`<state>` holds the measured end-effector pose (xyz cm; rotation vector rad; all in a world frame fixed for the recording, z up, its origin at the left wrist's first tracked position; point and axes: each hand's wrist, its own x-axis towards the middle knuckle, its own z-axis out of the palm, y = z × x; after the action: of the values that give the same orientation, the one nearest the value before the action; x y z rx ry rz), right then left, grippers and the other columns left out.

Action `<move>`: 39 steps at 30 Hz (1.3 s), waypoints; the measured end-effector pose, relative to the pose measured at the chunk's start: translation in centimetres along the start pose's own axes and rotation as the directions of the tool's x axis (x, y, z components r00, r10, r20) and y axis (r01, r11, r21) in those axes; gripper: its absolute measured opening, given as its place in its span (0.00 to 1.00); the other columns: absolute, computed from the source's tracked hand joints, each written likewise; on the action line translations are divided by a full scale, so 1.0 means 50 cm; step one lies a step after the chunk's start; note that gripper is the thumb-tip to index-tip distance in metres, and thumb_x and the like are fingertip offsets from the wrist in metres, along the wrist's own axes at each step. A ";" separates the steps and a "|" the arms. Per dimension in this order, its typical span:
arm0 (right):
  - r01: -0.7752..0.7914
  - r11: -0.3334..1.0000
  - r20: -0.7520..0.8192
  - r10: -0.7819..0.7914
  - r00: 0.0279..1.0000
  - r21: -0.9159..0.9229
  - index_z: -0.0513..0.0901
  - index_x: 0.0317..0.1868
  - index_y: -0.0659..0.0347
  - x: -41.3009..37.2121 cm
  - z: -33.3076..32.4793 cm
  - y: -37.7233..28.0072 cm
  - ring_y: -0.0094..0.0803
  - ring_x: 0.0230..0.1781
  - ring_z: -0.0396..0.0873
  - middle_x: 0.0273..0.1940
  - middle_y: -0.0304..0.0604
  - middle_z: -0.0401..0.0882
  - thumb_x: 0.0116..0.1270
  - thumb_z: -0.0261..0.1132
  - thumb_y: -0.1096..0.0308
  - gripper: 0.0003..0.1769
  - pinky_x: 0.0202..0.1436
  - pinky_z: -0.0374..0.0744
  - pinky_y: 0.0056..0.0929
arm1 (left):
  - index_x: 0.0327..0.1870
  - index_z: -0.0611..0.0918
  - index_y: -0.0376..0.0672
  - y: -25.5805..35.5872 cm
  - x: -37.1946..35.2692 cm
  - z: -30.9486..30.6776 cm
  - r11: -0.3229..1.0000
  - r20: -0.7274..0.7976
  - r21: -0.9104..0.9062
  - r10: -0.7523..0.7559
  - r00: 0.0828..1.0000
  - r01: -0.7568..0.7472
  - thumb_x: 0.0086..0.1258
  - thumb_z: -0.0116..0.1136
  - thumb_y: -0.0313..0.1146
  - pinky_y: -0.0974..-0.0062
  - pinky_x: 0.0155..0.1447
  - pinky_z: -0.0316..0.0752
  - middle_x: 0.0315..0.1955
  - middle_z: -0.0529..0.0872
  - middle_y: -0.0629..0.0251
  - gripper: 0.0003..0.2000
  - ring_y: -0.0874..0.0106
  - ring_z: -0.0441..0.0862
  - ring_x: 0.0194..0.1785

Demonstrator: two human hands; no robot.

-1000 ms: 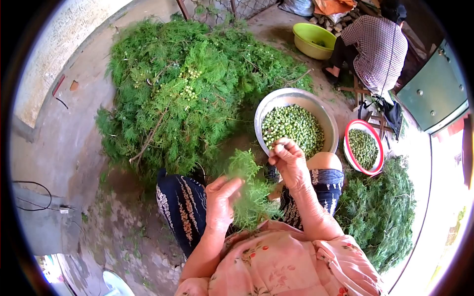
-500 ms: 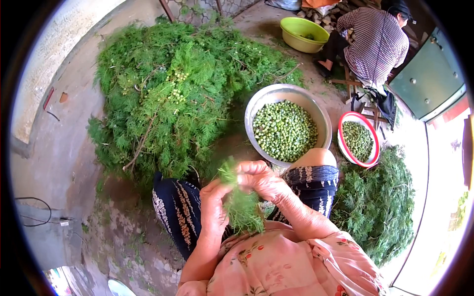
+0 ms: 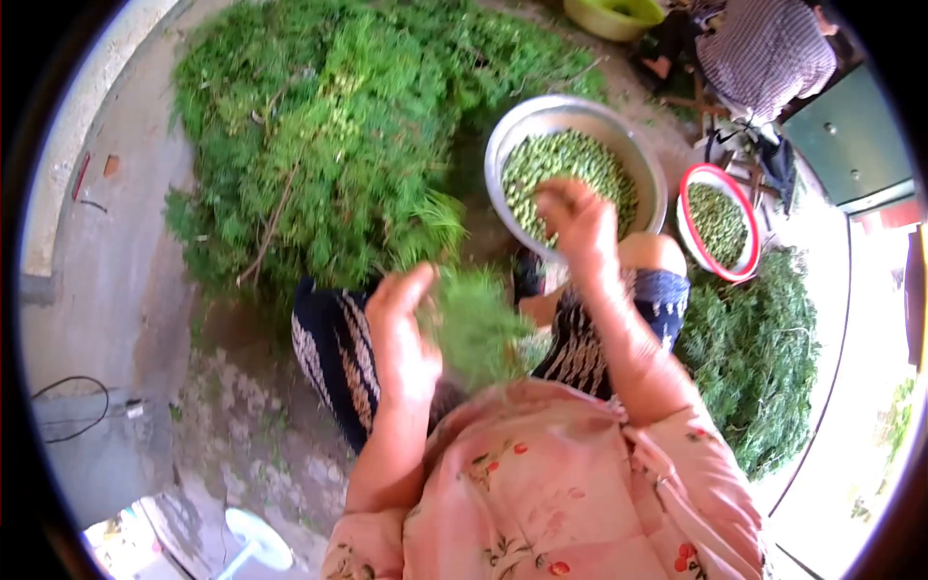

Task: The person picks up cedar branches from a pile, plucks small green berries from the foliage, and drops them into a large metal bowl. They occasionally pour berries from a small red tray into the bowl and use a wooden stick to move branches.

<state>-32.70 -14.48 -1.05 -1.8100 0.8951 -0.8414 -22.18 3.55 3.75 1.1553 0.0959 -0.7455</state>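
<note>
My left hand (image 3: 401, 333), above my left knee, is closed on a leafy green sprig (image 3: 476, 327), which hangs blurred to its right. My right hand (image 3: 585, 227) is over the near part of a wide metal basin (image 3: 650, 179). Its fingers look bent but are smeared by motion, and I cannot make out anything in them. Inside the basin lie many small round green berries (image 3: 541, 159), partly hidden by that hand.
A big heap of green branches (image 3: 319, 145) lies ahead and left. On the right are a red-rimmed basin (image 3: 689, 217) of berries and a second pile of greenery (image 3: 754, 358). Farther back, a person in a checked shirt (image 3: 768, 58) sits near a yellow-green basin (image 3: 614, 21).
My right hand has left the sprig and moved forward and right to above the metal basin. The left hand keeps the sprig, slightly higher. The view has tilted down.
</note>
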 end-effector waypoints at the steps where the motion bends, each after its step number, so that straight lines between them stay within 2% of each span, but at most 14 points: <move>1: -0.031 0.999 -0.055 0.029 0.998 -0.043 0.81 0.41 0.63 0.029 -0.017 0.012 0.40 0.38 0.80 0.35 0.49 0.81 0.55 0.61 0.73 0.12 0.46 0.76 0.30 | 0.30 0.77 0.42 -0.007 0.020 -0.023 0.998 0.011 -0.064 -0.028 1.000 0.029 0.59 0.59 0.30 0.83 0.24 0.64 0.25 0.77 0.72 0.04 0.80 0.69 0.21; 8: -0.095 0.838 -0.381 -0.140 0.914 -0.537 0.74 0.54 0.64 0.148 -0.124 0.139 0.49 0.55 0.71 0.52 0.58 0.72 0.52 0.65 0.70 0.26 0.58 0.70 0.37 | 0.40 0.77 0.41 0.042 0.077 -0.069 0.893 0.069 -0.422 -0.143 0.987 0.159 0.68 0.48 0.34 0.81 0.21 0.60 0.20 0.71 0.71 0.08 0.79 0.65 0.19; 12: -0.101 0.974 0.182 0.139 0.973 -0.203 0.74 0.53 0.65 0.097 -0.079 0.092 0.44 0.57 0.70 0.55 0.53 0.72 0.57 0.63 0.66 0.23 0.61 0.68 0.34 | 0.35 0.77 0.40 0.063 0.091 -0.072 0.846 0.158 -0.494 -0.138 0.978 0.199 0.67 0.50 0.33 0.81 0.22 0.61 0.17 0.71 0.71 0.07 0.78 0.66 0.19; 16: 0.226 0.962 0.493 -0.124 0.861 -0.153 0.76 0.51 0.65 -0.002 0.032 0.084 0.44 0.53 0.74 0.48 0.52 0.77 0.61 0.59 0.62 0.20 0.60 0.70 0.33 | 0.36 0.78 0.39 0.087 0.095 -0.085 0.883 0.297 -0.426 -0.069 0.952 0.197 0.65 0.51 0.32 0.81 0.22 0.59 0.16 0.70 0.70 0.07 0.78 0.65 0.19; 18: 0.011 0.993 0.626 0.066 0.777 -0.119 0.75 0.52 0.64 -0.017 0.046 0.060 0.44 0.51 0.75 0.49 0.52 0.77 0.63 0.59 0.59 0.22 0.60 0.70 0.34 | 0.36 0.78 0.38 0.091 0.105 -0.103 0.873 0.393 -0.457 0.025 0.919 0.171 0.66 0.50 0.32 0.81 0.21 0.58 0.16 0.70 0.69 0.07 0.78 0.64 0.18; 20: -0.581 0.814 0.756 0.371 0.540 0.016 0.79 0.47 0.66 -0.040 0.049 0.055 0.25 0.35 0.77 0.34 0.42 0.82 0.64 0.60 0.49 0.26 0.44 0.76 0.25 | 0.37 0.75 0.36 0.103 0.109 -0.119 0.790 0.543 -0.539 0.063 0.837 0.291 0.70 0.43 0.34 0.79 0.22 0.60 0.18 0.69 0.69 0.11 0.78 0.61 0.18; 24: -0.504 0.864 0.929 0.191 0.318 -0.005 0.77 0.50 0.67 -0.069 0.064 0.000 0.26 0.40 0.77 0.37 0.45 0.82 0.61 0.59 0.43 0.33 0.47 0.76 0.28 | 0.37 0.76 0.37 0.096 0.112 -0.139 0.820 0.630 -0.539 0.241 0.738 0.193 0.71 0.43 0.34 0.79 0.27 0.58 0.19 0.69 0.70 0.11 0.78 0.60 0.23; 26: -0.415 0.904 0.885 0.104 0.453 0.106 0.75 0.52 0.68 -0.076 0.086 0.012 0.34 0.48 0.78 0.43 0.50 0.80 0.61 0.59 0.43 0.34 0.53 0.75 0.33 | 0.38 0.76 0.36 0.087 0.114 -0.146 0.792 0.692 -0.556 0.274 0.668 0.252 0.71 0.43 0.33 0.80 0.26 0.57 0.19 0.71 0.70 0.11 0.78 0.61 0.22; 28: -0.727 0.640 0.920 0.079 0.384 0.249 0.74 0.50 0.70 -0.061 0.105 0.025 0.40 0.49 0.77 0.43 0.52 0.79 0.62 0.59 0.46 0.32 0.55 0.74 0.38 | 0.38 0.76 0.35 0.083 0.115 -0.154 0.805 0.746 -0.517 0.256 0.615 0.290 0.71 0.42 0.32 0.79 0.25 0.57 0.20 0.73 0.68 0.11 0.78 0.64 0.21; 32: -0.826 0.176 0.799 0.213 0.563 0.535 0.75 0.37 0.60 -0.067 0.134 -0.003 0.30 0.35 0.80 0.32 0.40 0.80 0.62 0.64 0.60 0.13 0.49 0.77 0.36 | 0.38 0.76 0.34 0.063 0.105 -0.169 0.835 0.711 -0.472 0.171 0.682 0.283 0.68 0.41 0.31 0.79 0.25 0.58 0.18 0.71 0.70 0.11 0.78 0.63 0.21; 34: -0.780 0.277 0.720 0.300 0.626 0.562 0.76 0.32 0.59 -0.069 0.148 -0.043 0.22 0.23 0.74 0.27 0.36 0.78 0.62 0.65 0.64 0.08 0.30 0.75 0.20 | 0.36 0.76 0.35 0.048 0.087 -0.160 0.849 0.578 -0.471 0.094 0.810 0.238 0.68 0.43 0.32 0.80 0.25 0.57 0.18 0.70 0.71 0.10 0.78 0.62 0.21; 36: -0.665 0.657 0.689 0.297 0.662 0.356 0.78 0.35 0.63 -0.066 0.134 -0.094 0.20 0.22 0.73 0.27 0.37 0.78 0.63 0.63 0.69 0.06 0.26 0.75 0.19 | 0.34 0.76 0.38 0.033 0.067 -0.146 0.952 0.333 -0.306 0.076 0.940 0.032 0.68 0.51 0.34 0.82 0.26 0.60 0.22 0.74 0.71 0.08 0.79 0.66 0.22; 38: -0.637 0.696 0.682 0.291 0.671 0.330 0.78 0.39 0.69 -0.078 0.148 -0.111 0.20 0.26 0.75 0.27 0.41 0.80 0.62 0.62 0.70 0.10 0.28 0.77 0.26 | 0.37 0.77 0.41 0.009 0.073 -0.149 0.972 0.048 -0.237 0.009 0.999 0.002 0.66 0.55 0.36 0.81 0.30 0.65 0.25 0.76 0.70 0.08 0.78 0.69 0.24; 39: -0.320 0.900 0.569 0.104 0.816 0.295 0.77 0.40 0.70 -0.088 0.166 -0.078 0.26 0.26 0.76 0.27 0.45 0.80 0.60 0.62 0.72 0.10 0.30 0.77 0.29 | 0.41 0.78 0.43 0.006 0.059 -0.106 0.987 -0.176 -0.134 0.060 0.983 -0.084 0.64 0.58 0.38 0.81 0.34 0.67 0.30 0.79 0.69 0.10 0.77 0.72 0.28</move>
<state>-27.10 -6.00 -1.03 -1.4469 0.5050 -0.2879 -18.18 6.70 0.44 1.0808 0.2461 -0.5654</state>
